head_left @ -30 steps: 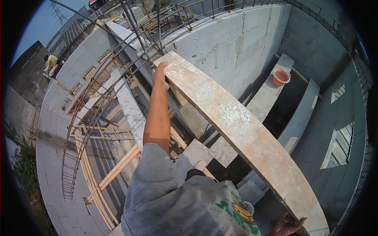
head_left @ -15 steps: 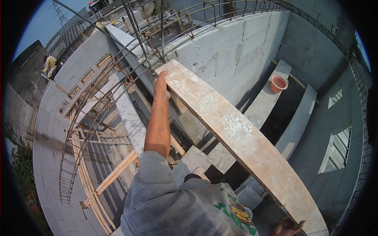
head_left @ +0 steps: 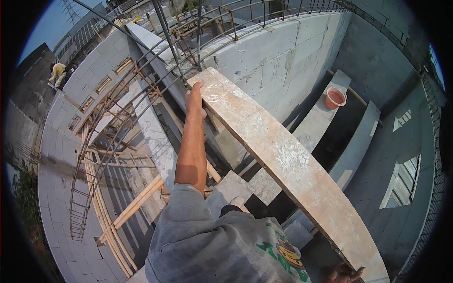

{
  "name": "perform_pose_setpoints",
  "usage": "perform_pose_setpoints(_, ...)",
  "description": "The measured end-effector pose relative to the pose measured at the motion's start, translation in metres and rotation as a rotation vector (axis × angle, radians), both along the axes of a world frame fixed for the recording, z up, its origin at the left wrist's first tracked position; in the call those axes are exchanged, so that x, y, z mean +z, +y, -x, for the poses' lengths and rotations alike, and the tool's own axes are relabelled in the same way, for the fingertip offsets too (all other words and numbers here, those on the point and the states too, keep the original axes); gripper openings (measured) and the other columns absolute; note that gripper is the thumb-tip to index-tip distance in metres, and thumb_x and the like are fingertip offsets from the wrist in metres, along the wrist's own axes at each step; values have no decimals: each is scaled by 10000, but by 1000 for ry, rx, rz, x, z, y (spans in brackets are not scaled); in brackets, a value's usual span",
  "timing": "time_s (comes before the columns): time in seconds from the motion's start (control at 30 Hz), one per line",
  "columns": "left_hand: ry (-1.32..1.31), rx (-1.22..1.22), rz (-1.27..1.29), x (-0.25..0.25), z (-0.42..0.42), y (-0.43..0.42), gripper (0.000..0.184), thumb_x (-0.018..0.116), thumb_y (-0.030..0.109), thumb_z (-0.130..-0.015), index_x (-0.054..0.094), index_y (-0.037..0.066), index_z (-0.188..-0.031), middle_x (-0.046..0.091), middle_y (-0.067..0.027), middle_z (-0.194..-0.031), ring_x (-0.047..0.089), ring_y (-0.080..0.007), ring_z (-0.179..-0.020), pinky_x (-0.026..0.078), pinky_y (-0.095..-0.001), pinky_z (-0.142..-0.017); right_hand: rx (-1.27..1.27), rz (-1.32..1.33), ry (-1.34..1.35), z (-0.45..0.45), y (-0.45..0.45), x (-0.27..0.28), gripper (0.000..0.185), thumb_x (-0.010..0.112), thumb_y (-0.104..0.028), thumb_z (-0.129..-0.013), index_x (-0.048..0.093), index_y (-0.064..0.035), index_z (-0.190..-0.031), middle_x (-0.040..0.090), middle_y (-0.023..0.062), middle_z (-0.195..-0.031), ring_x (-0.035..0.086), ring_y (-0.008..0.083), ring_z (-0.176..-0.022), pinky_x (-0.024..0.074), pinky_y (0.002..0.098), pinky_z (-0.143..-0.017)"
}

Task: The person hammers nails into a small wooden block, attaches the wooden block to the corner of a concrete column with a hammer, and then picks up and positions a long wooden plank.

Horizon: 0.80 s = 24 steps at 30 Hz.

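Observation:
A long, wide plank point(head_left: 288, 158) with whitish cement smears and brown stains slants across the middle of the view. My left hand point(head_left: 194, 100) grips its far end by the left edge, fingers closed, with the arm stretched out. At the lower right, my right hand point(head_left: 345, 273) holds the near end from its edge and underside; part of that hand is hidden by the plank and the frame's border. The far end is close to the block wall's corner and the upright steel bars point(head_left: 199, 35).
An orange bucket point(head_left: 335, 98) stands on a scaffold board point(head_left: 315, 127) below right, with dark gaps beside it. Curved rebar cages point(head_left: 231, 23) top the block walls point(head_left: 269, 61). Bamboo poles point(head_left: 101, 203) lean at left. Farther off, a person point(head_left: 57, 75) crouches by a wall.
The view has shifted slightly. The plank's far end sits a little higher in the picture and its near end slightly farther left. Both hands keep their hold.

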<state>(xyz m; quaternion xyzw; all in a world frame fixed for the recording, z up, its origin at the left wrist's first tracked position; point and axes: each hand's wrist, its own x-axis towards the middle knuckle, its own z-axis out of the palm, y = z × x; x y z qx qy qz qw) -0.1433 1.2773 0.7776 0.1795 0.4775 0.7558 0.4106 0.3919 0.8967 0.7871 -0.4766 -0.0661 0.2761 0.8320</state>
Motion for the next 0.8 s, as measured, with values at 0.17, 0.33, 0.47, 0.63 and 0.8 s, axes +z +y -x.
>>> perform_pose_setpoints(0.17, -20, -13, -15, 2, -4, -3, 471, 649, 255, -810, 553, -42, -1163, 627, -157, -1054, 645, -261, -899, 520, -374, -772, -4, -13, -5, -4, -1, -1, 449, 668, -330, -839, 561, -10, -1134, 613, 154, -1116, 609, 273, -978, 523, 406, -838)
perform_pose_setpoints(0.33, -63, -30, -80, -3, -3, 2, 457, 638, 226, -808, 550, -56, -1156, 625, -158, -1055, 647, -268, -897, 524, -371, -769, -7, -24, -10, -2, -1, -3, 457, 668, -334, -843, 553, -13, -1148, 607, 155, -1129, 606, 272, -989, 520, 409, -851)
perform_pose_setpoints(0.47, -91, 8, -153, -22, 8, 16, 443, 629, 194, -813, 543, -71, -1158, 623, -158, -1061, 647, -279, -902, 527, -371, -778, 3, -30, -18, -3, -1, -4, 464, 668, -336, -846, 547, -15, -1158, 602, 156, -1139, 603, 272, -998, 518, 411, -861)
perform_pose_setpoints(0.63, -120, -2, -187, -21, 6, 15, 457, 634, 192, -821, 528, -72, -1180, 614, -165, -1086, 641, -286, -936, 527, -383, -800, 9, -45, -33, -7, -5, -5, 473, 668, -339, -850, 539, -18, -1172, 596, 157, -1153, 600, 271, -1010, 515, 414, -874)
perform_pose_setpoints(0.8, -201, -10, -176, -25, 8, 19, 460, 650, 183, -816, 531, -71, -1181, 622, -165, -1076, 648, -291, -926, 533, -386, -804, 2, -58, -54, -9, -5, -5, 482, 669, -343, -854, 531, -21, -1186, 590, 158, -1166, 597, 270, -1022, 512, 416, -887)
